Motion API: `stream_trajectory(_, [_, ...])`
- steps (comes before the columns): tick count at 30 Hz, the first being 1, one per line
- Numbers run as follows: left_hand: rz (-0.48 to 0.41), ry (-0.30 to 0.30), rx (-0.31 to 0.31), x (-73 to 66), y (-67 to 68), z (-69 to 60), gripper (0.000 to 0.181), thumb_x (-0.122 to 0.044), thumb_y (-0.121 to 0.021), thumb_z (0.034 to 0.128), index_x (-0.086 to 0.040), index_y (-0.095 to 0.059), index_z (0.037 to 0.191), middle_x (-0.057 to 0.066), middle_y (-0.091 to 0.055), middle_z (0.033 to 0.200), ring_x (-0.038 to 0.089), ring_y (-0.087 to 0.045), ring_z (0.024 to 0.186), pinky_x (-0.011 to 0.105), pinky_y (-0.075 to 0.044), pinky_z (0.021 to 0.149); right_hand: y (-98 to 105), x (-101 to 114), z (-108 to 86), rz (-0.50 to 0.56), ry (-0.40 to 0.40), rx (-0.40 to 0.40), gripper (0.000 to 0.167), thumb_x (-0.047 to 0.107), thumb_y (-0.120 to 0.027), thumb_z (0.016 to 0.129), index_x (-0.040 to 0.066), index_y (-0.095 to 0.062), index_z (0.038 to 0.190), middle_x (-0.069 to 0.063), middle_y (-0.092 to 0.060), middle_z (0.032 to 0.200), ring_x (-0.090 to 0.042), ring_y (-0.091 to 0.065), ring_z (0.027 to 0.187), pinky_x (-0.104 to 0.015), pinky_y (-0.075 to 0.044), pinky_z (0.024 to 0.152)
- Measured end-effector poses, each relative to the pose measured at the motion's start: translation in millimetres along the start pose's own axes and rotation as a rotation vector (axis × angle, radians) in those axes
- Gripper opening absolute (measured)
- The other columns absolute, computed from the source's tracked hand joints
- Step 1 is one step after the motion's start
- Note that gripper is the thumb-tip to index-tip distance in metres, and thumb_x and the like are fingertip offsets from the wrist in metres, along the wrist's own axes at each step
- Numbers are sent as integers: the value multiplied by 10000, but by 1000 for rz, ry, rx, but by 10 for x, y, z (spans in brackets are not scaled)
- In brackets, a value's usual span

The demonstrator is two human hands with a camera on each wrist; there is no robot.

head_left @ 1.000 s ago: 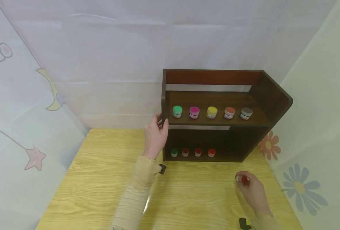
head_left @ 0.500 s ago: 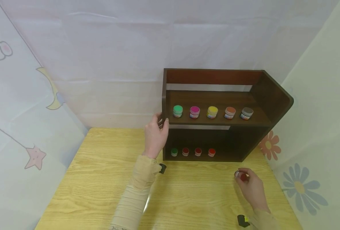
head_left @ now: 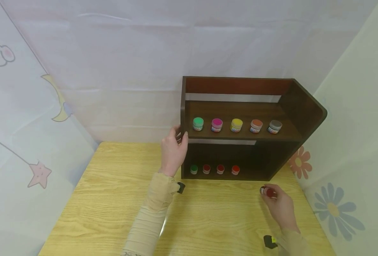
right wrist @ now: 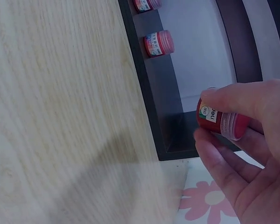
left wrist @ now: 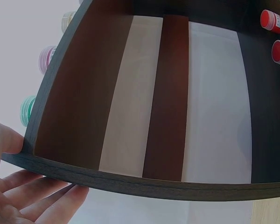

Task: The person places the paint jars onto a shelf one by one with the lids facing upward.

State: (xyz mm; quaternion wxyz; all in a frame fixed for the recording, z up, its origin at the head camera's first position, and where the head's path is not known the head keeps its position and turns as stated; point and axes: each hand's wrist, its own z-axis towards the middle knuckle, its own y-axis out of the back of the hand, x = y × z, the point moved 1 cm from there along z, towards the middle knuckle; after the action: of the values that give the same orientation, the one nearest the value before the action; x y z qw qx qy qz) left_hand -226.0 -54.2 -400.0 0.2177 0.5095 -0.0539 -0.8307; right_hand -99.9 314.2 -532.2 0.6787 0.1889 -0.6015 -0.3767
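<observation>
My left hand (head_left: 173,151) holds the left side panel of a dark brown two-tier shelf (head_left: 243,138), thumb at its front edge and fingers along the outer face. Between the thumb and fingers of my right hand (head_left: 282,208) is a dark red paint jar (right wrist: 213,116), tilted on its side above the table, in front of the shelf's lower right end. Along the lower tier stand a green jar (head_left: 193,169) and several red jars (head_left: 235,170). The upper tier bears a row of jars: mint green (head_left: 198,124), magenta (head_left: 217,125), yellow (head_left: 236,125), orange (head_left: 256,126) and grey (head_left: 275,127).
The shelf stands at the back of a wood-grain table (head_left: 112,202), close to a pale cloth backdrop (head_left: 118,71). On the right hangs another cloth printed with flowers (head_left: 333,209). Black wrist devices (head_left: 270,241) sit on both forearms.
My right hand has moved slightly forward toward the shelf, carrying the red jar. My left hand keeps its place on the side panel.
</observation>
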Motion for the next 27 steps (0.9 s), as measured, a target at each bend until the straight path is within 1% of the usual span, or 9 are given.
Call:
stream_trajectory(4, [2, 10, 5, -8, 6, -8, 365, -170, -628, 1012, 35, -604, 1313, 195, -669, 1268, 287, -710, 1039, 359, -584, 857, 18, 20, 69, -13, 71, -33, 317, -8, -758, 893, -40, -653, 1189, -280, -700, 1012, -350, -718, 793, -186, -520, 585])
stream_trajectory(7, [5, 12, 6, -10, 7, -8, 369, -175, -629, 1012, 36, -602, 1314, 197, -666, 1273, 291, -709, 1043, 365, -583, 860, 47, 60, 137, -5, 114, -55, 316, -47, -759, 876, -38, -661, 1176, -286, -693, 1017, -355, -714, 771, -161, -507, 575])
stream_trajectory(11, [2, 8, 3, -8, 3, -7, 369, -173, -630, 1009, 41, -604, 1309, 201, -666, 1270, 298, -710, 1038, 370, -585, 857, 87, 100, 231, 19, 119, -63, 329, -48, -780, 860, -23, -677, 1171, -278, -677, 1077, -390, -710, 845, -98, -483, 613])
stream_trajectory(15, [-5, 6, 1, -8, 1, -8, 363, -166, -631, 1006, 42, -607, 1303, 202, -669, 1263, 300, -712, 1032, 376, -587, 854, 101, 124, 295, 20, 92, -52, 301, 44, -780, 901, 3, -687, 1184, -222, -674, 1101, -376, -703, 907, -69, -463, 649])
stream_trajectory(16, [-5, 6, 0, -9, 2, -9, 362, -165, -632, 1006, 41, -608, 1302, 202, -670, 1262, 299, -712, 1031, 376, -587, 854, 99, 128, 309, 17, 91, -53, 293, 64, -776, 910, 11, -690, 1185, -206, -673, 1095, -362, -699, 900, -68, -459, 653])
stream_trajectory(19, [-4, 6, 1, -8, 2, -9, 363, -169, -632, 1007, 40, -608, 1303, 200, -670, 1262, 294, -712, 1032, 365, -586, 854, 94, 137, 370, 2, 123, -76, 268, 81, -771, 919, 21, -698, 1170, -170, -667, 1053, -319, -680, 866, -43, -432, 670])
stream_trajectory(22, [2, 7, 0, -7, 3, -9, 364, -176, -631, 1009, 39, -608, 1302, 198, -671, 1260, 289, -712, 1032, 351, -586, 852, 103, 145, 468, -4, 153, -99, 294, 52, -770, 911, 9, -686, 1189, -173, -660, 1040, -302, -656, 860, -21, -401, 694])
stream_trajectory(27, [-2, 3, -3, -4, 1, -6, 354, -167, -629, 1009, 41, -612, 1295, 200, -674, 1253, 295, -713, 1029, 357, -587, 851, 165, 221, 633, 12, 154, -120, 333, 18, -775, 890, -28, -658, 1198, -228, -669, 1068, -349, -669, 887, -39, -397, 684])
